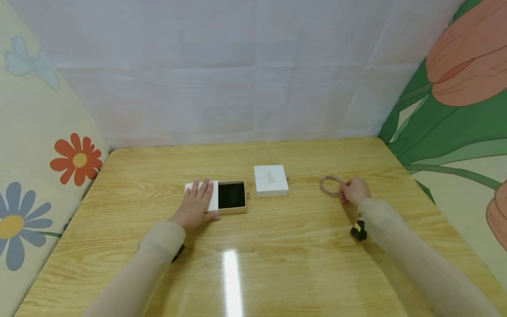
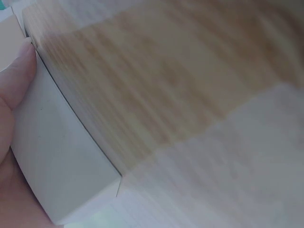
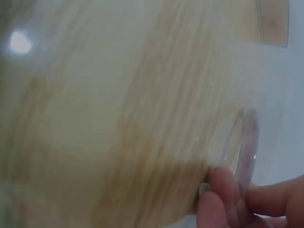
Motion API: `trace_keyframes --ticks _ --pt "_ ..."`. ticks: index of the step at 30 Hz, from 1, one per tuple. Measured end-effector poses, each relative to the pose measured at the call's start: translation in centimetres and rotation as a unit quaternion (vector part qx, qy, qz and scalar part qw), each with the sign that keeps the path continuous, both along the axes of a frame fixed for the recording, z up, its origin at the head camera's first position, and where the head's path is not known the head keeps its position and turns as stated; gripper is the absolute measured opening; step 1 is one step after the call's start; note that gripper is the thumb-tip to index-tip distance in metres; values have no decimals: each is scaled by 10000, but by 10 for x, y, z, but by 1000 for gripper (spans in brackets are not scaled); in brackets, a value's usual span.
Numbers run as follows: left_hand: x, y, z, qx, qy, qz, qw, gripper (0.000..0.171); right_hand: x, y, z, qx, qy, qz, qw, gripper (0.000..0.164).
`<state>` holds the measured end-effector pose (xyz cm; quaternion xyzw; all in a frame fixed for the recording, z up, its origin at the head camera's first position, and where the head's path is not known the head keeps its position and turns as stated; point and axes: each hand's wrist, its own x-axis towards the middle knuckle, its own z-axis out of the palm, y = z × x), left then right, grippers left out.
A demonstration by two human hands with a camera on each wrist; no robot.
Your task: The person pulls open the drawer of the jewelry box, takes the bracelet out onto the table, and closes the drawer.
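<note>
My left hand (image 1: 194, 207) lies over the white sleeve of a slide-out box (image 1: 214, 197), fingers straight across its top. The thumb (image 2: 21, 76) rests along the sleeve's near side in the left wrist view. From the sleeve's right end protrudes a tan drawer (image 1: 233, 210) with a black lining (image 1: 232, 195). My right hand (image 1: 355, 191) pinches the right edge of a thin, pale mauve bangle (image 1: 328, 178) between thumb and fingers. In the right wrist view the bangle (image 3: 248, 147) looks glossy and partly translucent, its lower part hidden by the fingers.
A second white box (image 1: 270, 179), closed, with faint print on top, sits between the two hands. The wooden table (image 1: 277, 264) ends at a white cloth backdrop (image 1: 222, 88). Flower-patterned panels (image 1: 27, 154) stand at both sides.
</note>
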<state>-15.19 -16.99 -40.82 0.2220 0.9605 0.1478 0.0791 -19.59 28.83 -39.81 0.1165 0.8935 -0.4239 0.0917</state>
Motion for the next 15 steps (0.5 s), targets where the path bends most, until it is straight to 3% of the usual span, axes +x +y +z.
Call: trace_keyframes --ticks 15 --pt "2 2 2 -32 57 14 10000 92 -4 -1 -2 672 -18 359 9971 24"
